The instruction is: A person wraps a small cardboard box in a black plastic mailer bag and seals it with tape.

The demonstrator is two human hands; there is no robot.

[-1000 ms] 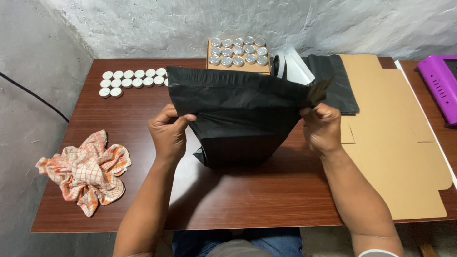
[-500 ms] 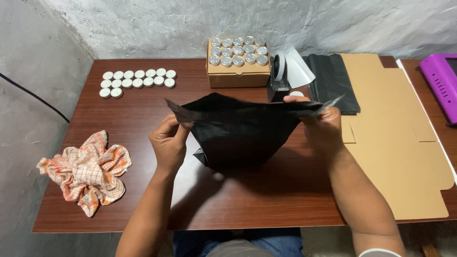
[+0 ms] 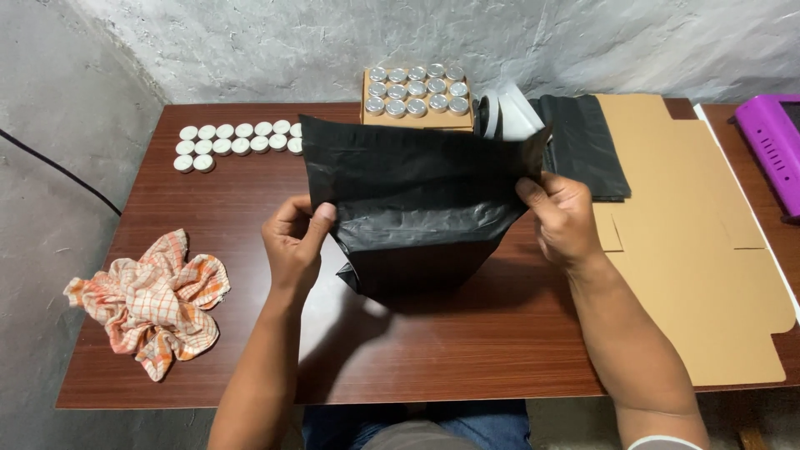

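**Black bag held open over the table, both hands at its mouth**

Bag, black plastic (image 3: pixel 417 208): held upright above the middle of the brown wooden table (image 3: pixel 467 350), mouth spread wide, far wall standing up, lower part narrowing to a fold that rests on or just above the tabletop; contact cannot be told.

Left hand (image 3: pixel 293 246): closed on the bag's left edge, thumb pinched against the near lip, fingers curled behind.

Right hand (image 3: pixel 562 218): closed on the bag's right edge near the upper corner, thumb on the near face, fingers wrapped behind.

Checked cloth, orange and white (image 3: pixel 150 302): crumpled at the table's left edge, well apart from the left hand, bare wood between them.

White round lids (image 3: pixel 237 140): two rows at the far left corner; the row's right end meets the bag's upper left corner in view.

Cardboard tray of silver-topped jars (image 3: pixel 417 93): at the far edge, just behind the bag's top.

Stack of flat black bags (image 3: pixel 583 146): far right of centre, just beyond the right hand, with a white roll-like item (image 3: pixel 504 117) beside it, partly hidden.

Flat cardboard sheet (image 3: pixel 700 250): covers the right side to the near edge, just beside the right forearm.

Purple device (image 3: pixel 771 150): far right, cut off by the frame.

Open room: bare wood in front of the bag to the near edge, and between the left arm and the cloth.
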